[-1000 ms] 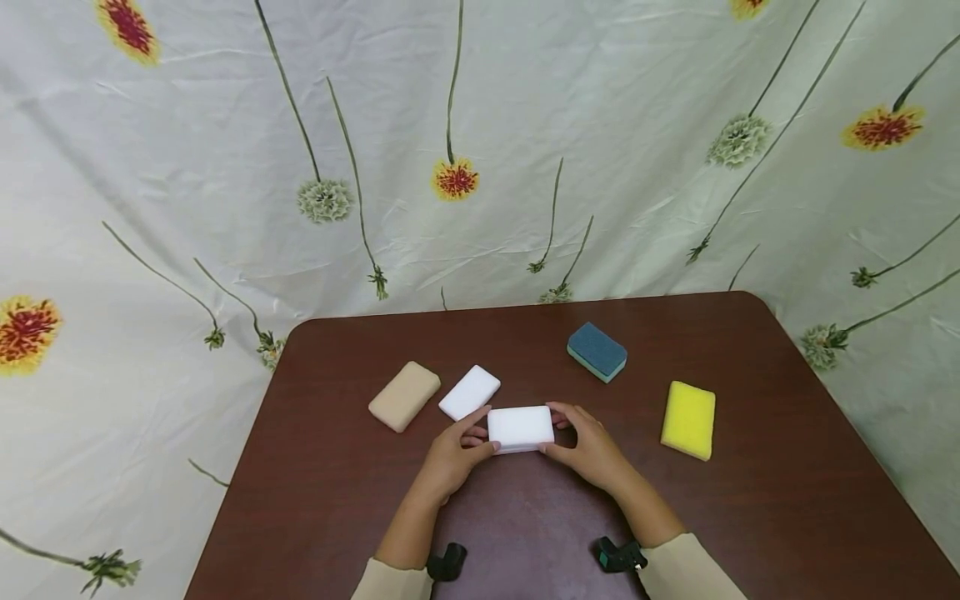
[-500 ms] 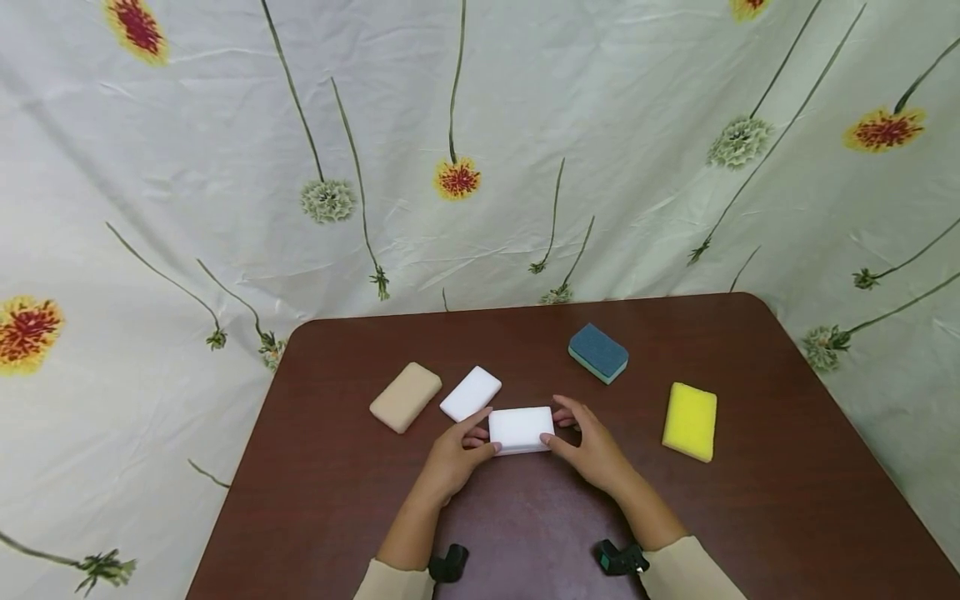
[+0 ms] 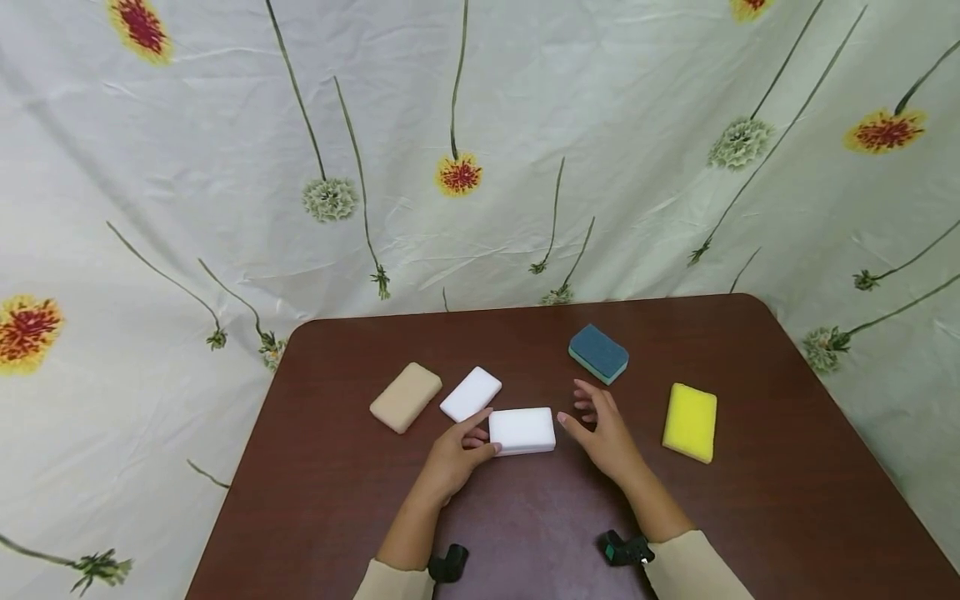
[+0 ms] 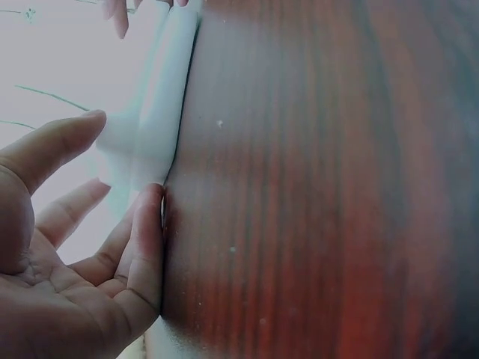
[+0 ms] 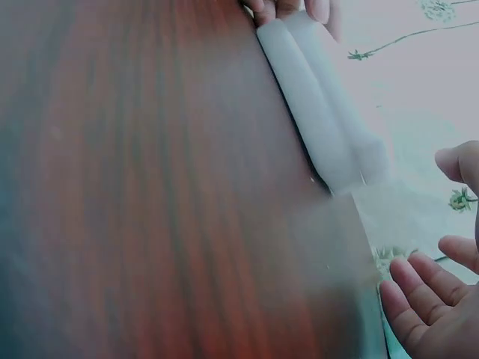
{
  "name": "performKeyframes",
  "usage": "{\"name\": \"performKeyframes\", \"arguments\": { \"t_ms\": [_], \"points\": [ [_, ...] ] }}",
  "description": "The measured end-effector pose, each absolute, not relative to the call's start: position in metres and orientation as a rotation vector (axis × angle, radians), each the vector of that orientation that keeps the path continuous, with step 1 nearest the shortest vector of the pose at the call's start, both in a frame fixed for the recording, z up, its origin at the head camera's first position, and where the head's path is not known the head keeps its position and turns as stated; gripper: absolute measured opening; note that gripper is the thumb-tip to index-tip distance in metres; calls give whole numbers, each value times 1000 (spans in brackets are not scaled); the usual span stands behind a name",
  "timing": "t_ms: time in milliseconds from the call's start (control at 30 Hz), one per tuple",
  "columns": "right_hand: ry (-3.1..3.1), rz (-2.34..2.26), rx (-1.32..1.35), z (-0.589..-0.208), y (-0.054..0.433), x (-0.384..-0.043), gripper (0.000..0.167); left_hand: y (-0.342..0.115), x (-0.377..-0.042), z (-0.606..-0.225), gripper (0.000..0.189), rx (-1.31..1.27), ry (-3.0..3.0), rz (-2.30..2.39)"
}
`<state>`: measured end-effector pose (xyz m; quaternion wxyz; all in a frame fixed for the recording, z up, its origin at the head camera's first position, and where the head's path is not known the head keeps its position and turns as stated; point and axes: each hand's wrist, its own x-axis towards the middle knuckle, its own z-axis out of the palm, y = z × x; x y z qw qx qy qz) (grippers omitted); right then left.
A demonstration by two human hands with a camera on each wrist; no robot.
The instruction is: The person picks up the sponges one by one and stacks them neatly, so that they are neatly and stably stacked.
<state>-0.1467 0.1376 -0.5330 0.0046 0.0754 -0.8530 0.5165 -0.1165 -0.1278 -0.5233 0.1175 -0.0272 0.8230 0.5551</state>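
Two white sponges (image 3: 522,430) lie stacked on the table, one flush over the other; the seam between them shows in the right wrist view, where the white sponges (image 5: 322,97) stand edge-on. My left hand (image 3: 455,454) holds the stack's left end, thumb at the near corner and index finger at the far corner. In the left wrist view, fingertips of the left hand (image 4: 90,247) rest right at the end of the white sponges (image 4: 161,97). Off the stack's right end, my right hand (image 3: 606,435) hovers with fingers spread and relaxed, holding nothing.
Another white sponge (image 3: 470,393) lies just behind the left hand, beside a beige sponge (image 3: 406,397). A blue-green scouring sponge (image 3: 597,352) sits toward the back, and a yellow sponge (image 3: 689,422) to the right. The brown table (image 3: 337,517) ends at a flowered cloth (image 3: 637,125).
My right hand has let go of the stack's right end and drawn away to the right, its fingers opening. The left hand and the sponges have stayed in place.
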Motion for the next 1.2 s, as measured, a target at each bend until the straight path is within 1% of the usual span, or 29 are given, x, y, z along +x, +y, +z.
{"name": "performKeyframes", "arguments": {
  "t_ms": [233,700,1200],
  "points": [
    [-2639,1672,104,-531,147,-152,71,-128,-116,-524,63,-79,2411,1622],
    [-2615,1610,-106,-530,166,-161,78,-128,-115,-524,62,-98,2398,1635],
    [-2600,1636,-233,-533,179,-180,85,-129,-116,-525,62,-89,2398,1635]
  ]
}}
